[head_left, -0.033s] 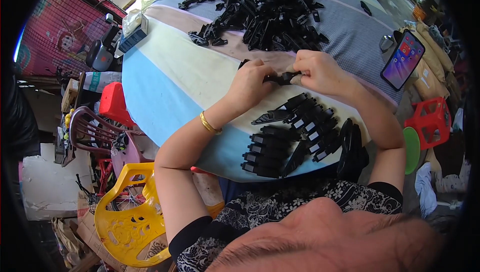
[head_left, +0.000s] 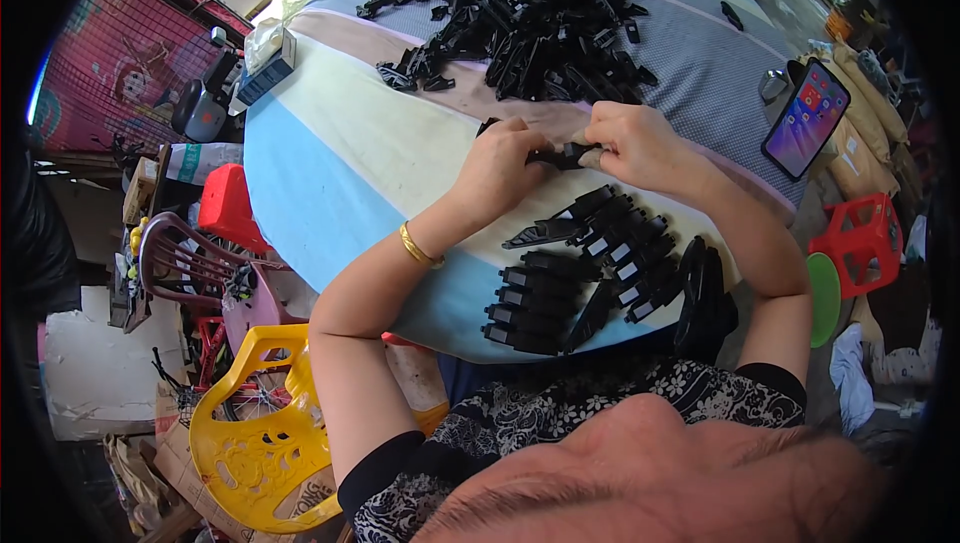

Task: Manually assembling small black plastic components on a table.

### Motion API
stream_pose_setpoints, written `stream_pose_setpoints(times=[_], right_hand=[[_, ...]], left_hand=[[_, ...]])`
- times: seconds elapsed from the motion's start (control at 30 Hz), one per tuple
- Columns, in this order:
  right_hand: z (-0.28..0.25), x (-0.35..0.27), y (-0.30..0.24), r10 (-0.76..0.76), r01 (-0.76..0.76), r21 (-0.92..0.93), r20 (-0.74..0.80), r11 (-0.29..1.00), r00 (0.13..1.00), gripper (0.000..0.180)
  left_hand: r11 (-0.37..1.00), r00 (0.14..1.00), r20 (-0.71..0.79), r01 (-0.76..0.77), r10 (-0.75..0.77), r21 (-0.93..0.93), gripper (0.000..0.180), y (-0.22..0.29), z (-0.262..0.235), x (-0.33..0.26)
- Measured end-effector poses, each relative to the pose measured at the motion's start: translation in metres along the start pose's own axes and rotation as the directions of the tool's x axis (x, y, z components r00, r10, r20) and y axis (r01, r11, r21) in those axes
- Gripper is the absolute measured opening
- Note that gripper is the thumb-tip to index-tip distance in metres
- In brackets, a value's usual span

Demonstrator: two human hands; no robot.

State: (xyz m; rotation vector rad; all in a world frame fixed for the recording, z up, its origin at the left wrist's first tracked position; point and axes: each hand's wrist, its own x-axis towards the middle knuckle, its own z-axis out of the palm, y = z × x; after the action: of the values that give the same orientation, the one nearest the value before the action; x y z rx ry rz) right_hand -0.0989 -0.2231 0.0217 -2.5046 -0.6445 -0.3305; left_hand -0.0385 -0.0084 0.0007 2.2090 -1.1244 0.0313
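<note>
Above the cloth-covered table [head_left: 350, 158], a small black plastic part [head_left: 572, 156] is gripped from both sides. My left hand [head_left: 502, 168], below a gold bracelet, closes on its left end. Fingers of my right hand [head_left: 642, 145] pinch the right end, with something pale at the fingertips that I cannot make out. Another black bit juts out behind the left hand. Closer to my body lie black clips in a row [head_left: 535, 303] and a second slanted row [head_left: 628, 255] with grey-white tabs. Longer black pieces [head_left: 700, 288] rest to their right.
A large heap of black plastic parts [head_left: 540, 18] covers the far table. A tissue box [head_left: 268, 68] sits at the left edge, a propped phone [head_left: 806, 120] at the right. Around the table stand a yellow chair [head_left: 255, 473], a pink chair [head_left: 250, 313] and a red stool [head_left: 865, 243].
My right hand has shifted very slightly at the black part. Everything else looks the same.
</note>
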Motion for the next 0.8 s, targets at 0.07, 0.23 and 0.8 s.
stream_pose_setpoints(times=[0.07,0.23,0.8], right_hand=[[0.0,-0.001,0.003,-0.081,0.079,-0.096,-0.024,0.992,0.996,0.015],[-0.002,-0.001,0.005,-0.067,0.069,-0.057,0.039,0.996,0.997,0.017],[-0.023,0.002,0.102,0.11,-0.18,-0.154,-0.383,0.971,0.917,0.031]], left_hand=[[0.998,0.999,0.019,0.042,-0.042,-0.041,0.019,0.003,-0.004,0.001],[0.99,0.993,0.092,0.079,-0.069,-0.113,0.015,-0.002,-0.01,0.003],[0.981,0.974,0.114,0.191,-0.194,0.037,0.021,-0.038,-0.029,0.026]])
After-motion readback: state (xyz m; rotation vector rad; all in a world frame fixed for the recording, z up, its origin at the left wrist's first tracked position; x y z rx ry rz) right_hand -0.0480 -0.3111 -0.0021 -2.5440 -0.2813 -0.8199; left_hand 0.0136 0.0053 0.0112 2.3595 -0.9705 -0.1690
